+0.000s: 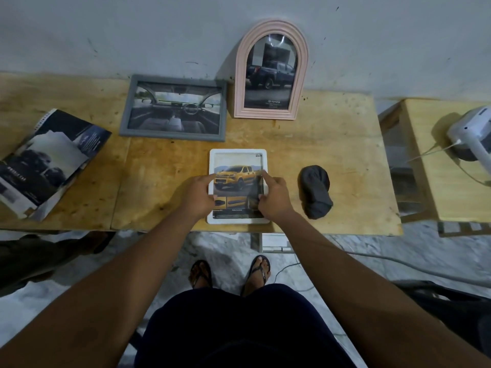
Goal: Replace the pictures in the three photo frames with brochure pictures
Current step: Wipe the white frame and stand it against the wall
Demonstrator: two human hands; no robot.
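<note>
Two frames look finished, the grey frame [174, 108] and pink arched frame [271, 71] at the wall showing car pictures, while the left hand [198, 193] and right hand [273, 195] grip the white frame [237, 153] flat on the table [332, 160], its yellow-truck picture seemingly being seated

Dim, flat light; glare on pink frame [271, 70] glass; wide-angle edge warping.

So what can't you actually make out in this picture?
All in the head view:
- Lower middle of the white frame: covered by the left hand and right hand.
- Small print under the yellow truck picture: too small to read.
- White device at right: cut off by the picture edge.
- Brochure text: blurred and tilted.
- Pink arched frame: glare hides its top.
</note>
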